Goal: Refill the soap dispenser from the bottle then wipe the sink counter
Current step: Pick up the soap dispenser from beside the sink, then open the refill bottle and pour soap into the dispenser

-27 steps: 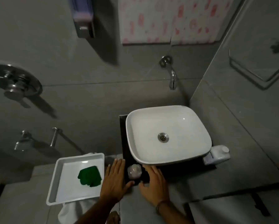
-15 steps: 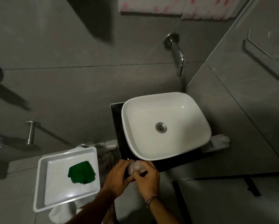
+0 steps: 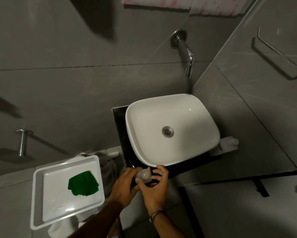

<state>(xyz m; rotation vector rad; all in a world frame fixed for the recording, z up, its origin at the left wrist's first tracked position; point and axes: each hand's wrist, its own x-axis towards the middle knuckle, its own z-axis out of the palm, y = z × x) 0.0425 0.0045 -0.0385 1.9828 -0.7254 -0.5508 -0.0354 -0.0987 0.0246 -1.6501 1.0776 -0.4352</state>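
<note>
Only the head cam to go on here, looking down at the corner of a grey-tiled bathroom. Both hands are wrapped around the small clear soap dispenser (image 3: 143, 176) sitting on the dark counter (image 3: 122, 134) right at the near rim of the white sink (image 3: 171, 131). My left hand (image 3: 125, 186) cups it from the left with fingers curled on its side, and my right hand (image 3: 155, 184) closes around it from the right and front, fingertips up by the spout. So it's pinned between both palms, pretty much upright as far as I can tell, spout tip poking toward the basin. Neither hand is nearer, both are touching it. My guess is the next bit is getting the top off, and that turns on the right hand being up at the pump end while the left steadies the body. The white refill bottle (image 3: 229, 143) lies on its side way over past the sink's right edge, well apart, so the basin sits between me and it. The green cloth (image 3: 83, 183) waits in the white tray (image 3: 39, 194) to the left. Wall tap (image 3: 185, 50) hangs over the far side, out of the way.
</note>
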